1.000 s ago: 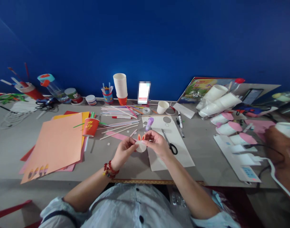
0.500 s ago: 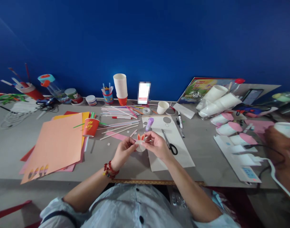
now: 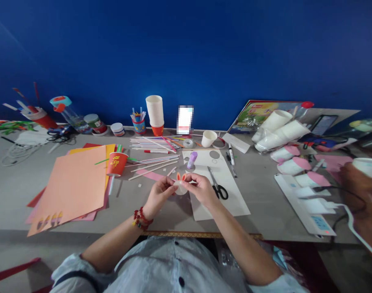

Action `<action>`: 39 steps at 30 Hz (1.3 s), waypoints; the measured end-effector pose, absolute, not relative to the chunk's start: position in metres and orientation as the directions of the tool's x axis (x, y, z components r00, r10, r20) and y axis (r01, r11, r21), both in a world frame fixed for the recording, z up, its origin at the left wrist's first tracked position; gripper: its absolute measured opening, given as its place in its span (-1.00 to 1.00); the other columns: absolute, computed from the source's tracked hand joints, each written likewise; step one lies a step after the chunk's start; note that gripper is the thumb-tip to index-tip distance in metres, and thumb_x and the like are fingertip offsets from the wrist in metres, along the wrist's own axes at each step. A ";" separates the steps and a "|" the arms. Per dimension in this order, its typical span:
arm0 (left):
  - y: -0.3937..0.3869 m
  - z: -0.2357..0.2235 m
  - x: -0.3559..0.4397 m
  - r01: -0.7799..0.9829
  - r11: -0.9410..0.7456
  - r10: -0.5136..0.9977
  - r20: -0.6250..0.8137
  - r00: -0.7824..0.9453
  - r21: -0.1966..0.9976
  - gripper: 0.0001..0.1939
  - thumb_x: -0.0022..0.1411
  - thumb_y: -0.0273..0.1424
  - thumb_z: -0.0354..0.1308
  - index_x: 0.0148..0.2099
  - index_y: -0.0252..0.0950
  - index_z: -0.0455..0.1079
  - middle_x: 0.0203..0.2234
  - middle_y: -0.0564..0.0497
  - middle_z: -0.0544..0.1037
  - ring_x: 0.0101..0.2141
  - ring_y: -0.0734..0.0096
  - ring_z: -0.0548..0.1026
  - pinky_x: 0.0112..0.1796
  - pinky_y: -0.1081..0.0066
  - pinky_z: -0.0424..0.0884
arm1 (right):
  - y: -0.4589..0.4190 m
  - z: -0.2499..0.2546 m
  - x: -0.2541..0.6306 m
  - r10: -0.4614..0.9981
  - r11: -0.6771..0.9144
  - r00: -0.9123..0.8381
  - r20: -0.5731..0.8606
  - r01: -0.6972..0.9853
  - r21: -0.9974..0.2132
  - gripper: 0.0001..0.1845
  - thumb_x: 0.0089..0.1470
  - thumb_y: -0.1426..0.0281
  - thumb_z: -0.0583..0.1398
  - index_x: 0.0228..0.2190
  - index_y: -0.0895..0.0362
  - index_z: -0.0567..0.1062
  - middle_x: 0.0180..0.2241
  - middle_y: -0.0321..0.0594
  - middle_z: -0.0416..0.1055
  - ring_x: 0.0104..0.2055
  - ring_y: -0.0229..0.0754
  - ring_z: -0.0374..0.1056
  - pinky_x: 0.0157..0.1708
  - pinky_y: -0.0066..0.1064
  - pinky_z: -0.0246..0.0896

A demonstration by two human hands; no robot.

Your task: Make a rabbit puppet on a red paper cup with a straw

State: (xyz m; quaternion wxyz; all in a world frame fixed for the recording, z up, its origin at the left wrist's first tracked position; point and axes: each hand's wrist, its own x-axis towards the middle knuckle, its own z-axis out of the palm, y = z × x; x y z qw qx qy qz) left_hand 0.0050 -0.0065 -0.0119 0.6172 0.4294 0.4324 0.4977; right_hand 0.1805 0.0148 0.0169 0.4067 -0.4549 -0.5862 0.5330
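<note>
- A small round off-white disc (image 3: pixel 181 189) with two upright ears (image 3: pixel 179 177) at its top edge is held up over the worktop (image 3: pixel 262 199), in front of the person's body and near the left edge of a white sheet (image 3: pixel 234 205).
- The ears are pointed and pale orange, each with a darker red-orange middle; the disc's face looks plain, though fingers cover part of it.
- The left hand (image 3: pixel 162 191) pinches the disc's left side between thumb and fingers; the right hand (image 3: pixel 201 188) pinches at its upper right, beside the ears — both with fingers curled.
- The worktop is grey and crowded. On the white sheet lie black-handled scissors (image 3: pixel 223 192), with a purple tube (image 3: pixel 192 159) near its upper left.
- To the left, a large peach sheet (image 3: pixel 82 175) tops a stack of coloured paper, a red cup (image 3: pixel 117 164) at its right edge.
- Thin sticks (image 3: pixel 149 143) lie scattered before a tall stack of white cups (image 3: pixel 154 110).
- On the right sits a white power strip (image 3: pixel 291 199); beyond it, another person's hand (image 3: pixel 350 177) is at a white cup (image 3: pixel 368 166).
- Behind everything — a deep blue wall (image 3: pixel 186 53).
</note>
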 end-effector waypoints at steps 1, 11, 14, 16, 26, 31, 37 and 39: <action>-0.007 -0.012 0.005 -0.243 0.136 0.986 -0.107 0.128 0.961 -0.69 0.10 -0.23 0.35 -0.36 -0.32 0.33 -0.56 0.13 0.40 -0.52 0.59 0.35 -0.47 0.58 0.26 | 0.015 0.016 0.181 0.966 0.013 -0.258 -0.015 0.106 -0.994 -0.69 0.02 0.16 0.31 -0.48 0.16 0.47 -0.42 -0.24 0.44 -0.38 -0.22 0.32 -0.39 -0.45 0.23; -0.005 -0.014 0.006 -0.253 0.117 0.989 -0.090 0.116 0.960 -0.71 0.10 -0.24 0.35 -0.33 -0.32 0.37 -0.51 0.10 0.43 -0.50 0.57 0.38 -0.44 0.56 0.32 | 0.010 0.002 0.184 0.964 -0.075 -0.246 -0.104 0.122 -0.990 -0.66 -0.01 0.12 0.31 -0.43 0.16 0.51 -0.50 -0.30 0.41 -0.47 -0.25 0.31 -0.44 -0.46 0.22; -0.005 -0.016 0.005 -0.267 0.142 0.986 -0.113 0.122 0.953 -0.71 0.09 -0.24 0.35 -0.34 -0.32 0.35 -0.54 0.12 0.43 -0.52 0.59 0.37 -0.46 0.58 0.30 | 0.009 0.001 0.183 0.974 -0.043 -0.215 -0.074 0.146 -0.988 -0.64 0.00 0.11 0.31 -0.52 0.16 0.47 -0.56 -0.33 0.35 -0.51 -0.27 0.28 -0.47 -0.46 0.19; -0.005 -0.016 0.005 -0.285 0.161 0.984 -0.130 0.126 0.945 -0.70 0.08 -0.24 0.36 -0.35 -0.32 0.35 -0.54 0.12 0.44 -0.52 0.59 0.37 -0.45 0.57 0.30 | 0.009 0.000 0.183 0.970 -0.046 -0.229 -0.079 0.146 -0.988 -0.64 0.00 0.10 0.31 -0.47 0.16 0.50 -0.52 -0.30 0.39 -0.49 -0.25 0.30 -0.46 -0.45 0.22; -0.005 -0.013 0.005 -0.357 0.206 0.977 -0.175 0.118 0.911 -0.70 0.06 -0.24 0.37 -0.34 -0.32 0.36 -0.50 0.11 0.46 -0.54 0.61 0.38 -0.48 0.58 0.29 | 0.006 -0.005 0.188 0.997 0.061 -0.062 0.050 0.205 -0.977 -0.56 0.18 0.07 0.16 -0.55 0.06 0.19 -0.68 -0.47 -0.01 -0.63 -0.34 -0.01 -0.63 -0.49 -0.08; -0.005 -0.011 0.005 -0.362 0.226 0.974 -0.203 0.101 0.904 -0.69 0.04 -0.23 0.37 -0.36 -0.32 0.37 -0.52 0.12 0.44 -0.55 0.62 0.36 -0.49 0.57 0.27 | 0.005 -0.009 0.193 0.994 0.104 -0.065 0.089 0.281 -0.954 -0.44 0.26 0.02 0.01 -0.64 0.06 0.10 -0.69 -0.43 -0.02 -0.62 -0.32 -0.02 -0.59 -0.44 -0.09; -0.005 -0.009 0.005 -0.343 0.214 0.977 -0.195 0.089 0.915 -0.70 0.03 -0.22 0.37 -0.38 -0.32 0.39 -0.54 0.12 0.42 -0.55 0.60 0.35 -0.45 0.56 0.27 | 0.000 -0.004 0.186 0.975 0.087 -0.221 0.030 0.248 -0.965 -0.61 0.15 0.06 0.19 -0.49 0.09 0.30 -0.61 -0.43 0.15 -0.58 -0.32 0.09 -0.56 -0.48 -0.02; -0.005 -0.009 0.005 -0.337 0.211 0.977 -0.190 0.095 0.918 -0.70 0.03 -0.22 0.37 -0.38 -0.32 0.40 -0.54 0.12 0.43 -0.54 0.59 0.35 -0.45 0.55 0.27 | 0.000 -0.003 0.184 0.974 0.085 -0.225 0.029 0.247 -0.965 -0.60 0.18 0.07 0.16 -0.51 0.09 0.29 -0.61 -0.42 0.15 -0.57 -0.31 0.10 -0.56 -0.48 0.00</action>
